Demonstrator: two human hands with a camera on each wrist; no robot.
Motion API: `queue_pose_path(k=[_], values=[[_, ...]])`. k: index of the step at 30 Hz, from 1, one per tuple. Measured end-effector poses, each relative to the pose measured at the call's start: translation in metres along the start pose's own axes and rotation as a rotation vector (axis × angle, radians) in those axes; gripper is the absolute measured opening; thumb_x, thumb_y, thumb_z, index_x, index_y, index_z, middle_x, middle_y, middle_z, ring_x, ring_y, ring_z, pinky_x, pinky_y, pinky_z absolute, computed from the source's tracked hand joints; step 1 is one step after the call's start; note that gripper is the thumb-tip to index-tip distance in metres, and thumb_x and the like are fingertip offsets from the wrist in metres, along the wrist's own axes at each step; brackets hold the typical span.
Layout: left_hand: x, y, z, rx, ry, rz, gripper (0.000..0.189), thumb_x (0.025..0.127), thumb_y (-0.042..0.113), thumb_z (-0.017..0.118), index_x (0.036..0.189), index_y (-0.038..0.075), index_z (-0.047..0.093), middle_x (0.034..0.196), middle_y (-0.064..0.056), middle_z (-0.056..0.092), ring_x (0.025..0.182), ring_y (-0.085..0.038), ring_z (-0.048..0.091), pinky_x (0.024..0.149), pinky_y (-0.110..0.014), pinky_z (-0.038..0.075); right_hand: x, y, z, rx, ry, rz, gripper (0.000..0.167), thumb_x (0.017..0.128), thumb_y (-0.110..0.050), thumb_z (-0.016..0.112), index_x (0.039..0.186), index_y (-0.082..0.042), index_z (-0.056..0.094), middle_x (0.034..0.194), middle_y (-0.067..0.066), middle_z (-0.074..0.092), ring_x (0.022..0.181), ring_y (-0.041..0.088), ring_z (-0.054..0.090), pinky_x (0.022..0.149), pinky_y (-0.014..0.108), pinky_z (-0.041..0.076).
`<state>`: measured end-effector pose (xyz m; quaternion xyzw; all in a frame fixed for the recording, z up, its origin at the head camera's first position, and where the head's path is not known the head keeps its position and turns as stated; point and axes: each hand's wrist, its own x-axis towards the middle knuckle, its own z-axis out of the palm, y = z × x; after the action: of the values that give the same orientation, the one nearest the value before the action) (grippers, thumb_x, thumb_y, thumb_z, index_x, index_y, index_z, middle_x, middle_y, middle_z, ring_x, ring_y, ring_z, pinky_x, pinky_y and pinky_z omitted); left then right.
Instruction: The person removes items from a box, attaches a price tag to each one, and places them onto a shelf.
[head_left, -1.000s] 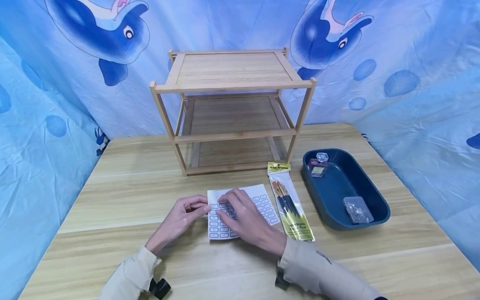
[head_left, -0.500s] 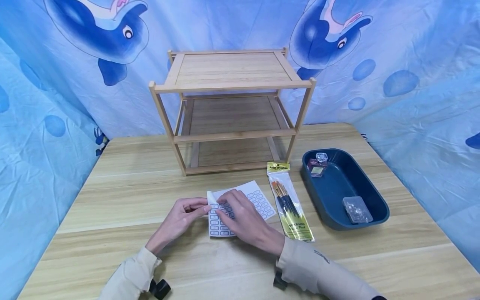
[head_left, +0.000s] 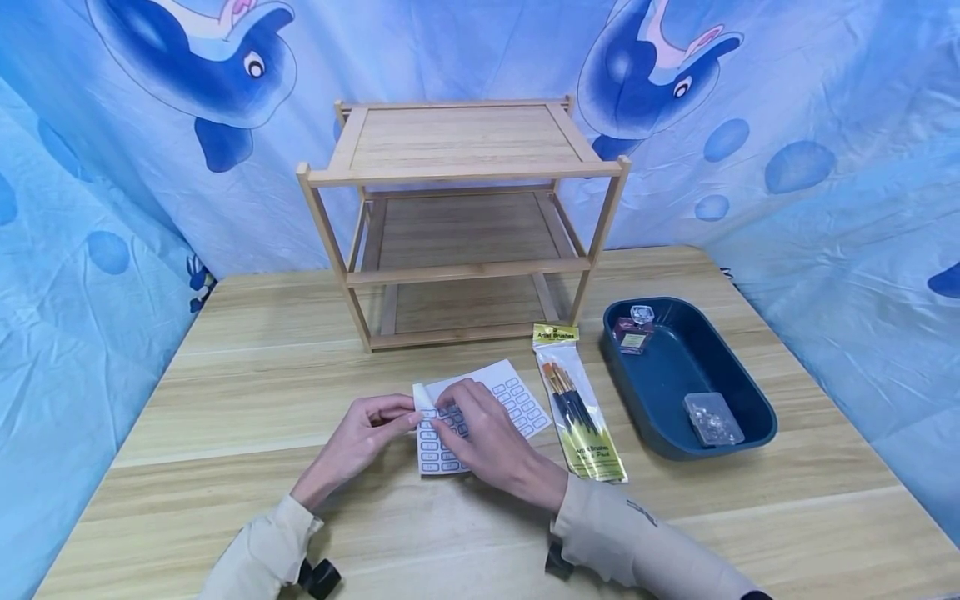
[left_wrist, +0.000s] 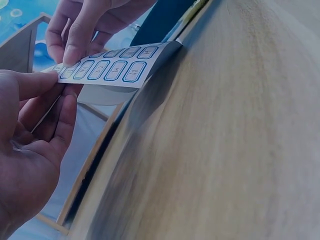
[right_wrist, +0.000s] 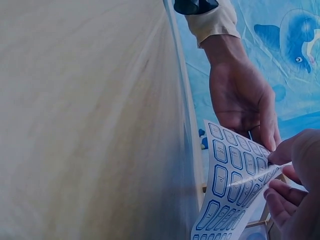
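Note:
A white sheet of number stickers (head_left: pixel 517 400), printed with rows of blue-framed labels, is held a little above the wooden table. My left hand (head_left: pixel 363 437) pinches its left edge between thumb and fingers. My right hand (head_left: pixel 487 437) lies over the sheet's middle, with thumb and fingers pinching near the upper left corner, where a white flap stands up. In the left wrist view the sticker sheet (left_wrist: pixel 117 70) bends between both hands. The right wrist view shows the sticker sheet (right_wrist: pixel 225 175) curving down from the fingertips. My right hand covers some of the labels.
Right of the sheet lies a clear packet of artist brushes (head_left: pixel 573 408). Beyond it stands a dark blue basin (head_left: pixel 678 367) holding a small perfume bottle (head_left: pixel 632 335) and a clear plastic box (head_left: pixel 712 418). A three-tier wooden shelf (head_left: pixel 465 271) stands behind.
The sheet's right side has tilted up and shifted slightly left. The flap at its upper left corner has lifted between the fingers. Both hands stay in nearly the same place.

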<state>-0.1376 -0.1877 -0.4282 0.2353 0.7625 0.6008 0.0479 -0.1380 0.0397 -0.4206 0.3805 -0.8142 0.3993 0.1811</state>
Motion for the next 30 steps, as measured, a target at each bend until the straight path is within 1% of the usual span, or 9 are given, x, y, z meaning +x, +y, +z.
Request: queue_pose_path(k=[6, 15, 20, 24, 30], values=[[-0.0009, 0.0009, 0.0009, 0.009, 0.0, -0.028, 0.019, 0.102, 0.006, 0.063, 0.116, -0.004, 0.071, 0.106, -0.008, 0.076, 0.094, -0.019, 0.072, 0.085, -0.035, 0.058, 0.0002, 0.0006, 0.0011, 0.024, -0.007, 0.033, 0.022, 0.09, -0.005, 0.077, 0.104, -0.005, 0.06, 0.102, 0.003, 0.061, 0.094, 0.017, 0.057, 0.084, 0.027, 0.052], [-0.0016, -0.0019, 0.0032, 0.019, 0.002, -0.01, 0.019, 0.102, 0.005, 0.062, 0.116, -0.004, 0.07, 0.103, -0.009, 0.077, 0.093, -0.017, 0.071, 0.083, -0.029, 0.055, 0.0013, -0.0004, 0.0008, 0.014, -0.007, 0.023, 0.017, 0.092, -0.002, 0.073, 0.1, -0.007, 0.059, 0.099, 0.001, 0.059, 0.091, 0.017, 0.056, 0.082, 0.027, 0.052], [-0.0006, 0.0009, 0.005, -0.006, 0.01, -0.033, 0.021, 0.099, 0.005, 0.067, 0.118, -0.005, 0.07, 0.103, -0.01, 0.077, 0.093, -0.019, 0.071, 0.082, -0.029, 0.056, 0.0018, 0.0, 0.0003, 0.004, -0.007, 0.012, 0.016, 0.092, -0.001, 0.073, 0.099, -0.006, 0.059, 0.098, 0.002, 0.059, 0.091, 0.015, 0.057, 0.081, 0.025, 0.052], [0.0005, 0.0015, 0.0061, -0.023, 0.013, -0.044, 0.023, 0.099, 0.005, 0.067, 0.118, -0.008, 0.068, 0.103, -0.012, 0.077, 0.093, -0.018, 0.072, 0.081, -0.029, 0.057, 0.0021, 0.0008, 0.0002, 0.032, 0.017, 0.013, 0.016, 0.091, 0.0, 0.073, 0.098, -0.006, 0.06, 0.098, 0.002, 0.061, 0.09, 0.016, 0.058, 0.081, 0.025, 0.053], [0.0007, 0.0038, 0.0057, -0.012, 0.008, -0.064, 0.019, 0.099, 0.007, 0.068, 0.114, -0.005, 0.071, 0.102, -0.009, 0.078, 0.093, -0.019, 0.073, 0.082, -0.028, 0.058, 0.0023, 0.001, -0.0008, 0.102, 0.02, 0.044, 0.014, 0.092, 0.0, 0.073, 0.098, -0.006, 0.061, 0.098, 0.002, 0.061, 0.09, 0.017, 0.059, 0.081, 0.025, 0.054]])
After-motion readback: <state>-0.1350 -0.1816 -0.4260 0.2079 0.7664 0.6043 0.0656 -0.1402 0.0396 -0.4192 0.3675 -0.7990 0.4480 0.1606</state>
